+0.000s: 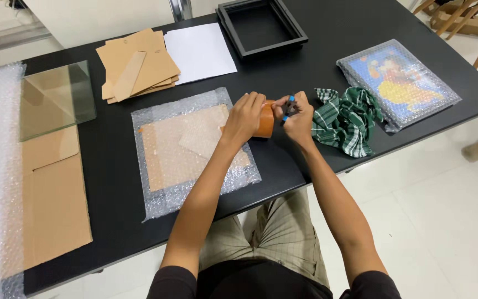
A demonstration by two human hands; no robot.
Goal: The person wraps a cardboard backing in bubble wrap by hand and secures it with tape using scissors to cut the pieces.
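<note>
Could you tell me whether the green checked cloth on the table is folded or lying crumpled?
Crumpled. The green checked cloth lies bunched in uneven folds on the black table, just beside the right hand, with no neat edges.

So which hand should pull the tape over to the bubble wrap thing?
Probably the left hand. It grips the brown tape roll and lies right over the bubble-wrapped board. The right hand is busy with a small blue-and-black tool and sits farther away, beside the green checked cloth.

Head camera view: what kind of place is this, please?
Probably a framing or packing workbench: a black table holds an empty black frame, a glass pane, bubble wrap around a wrapped board, and cardboard sheets.
</note>
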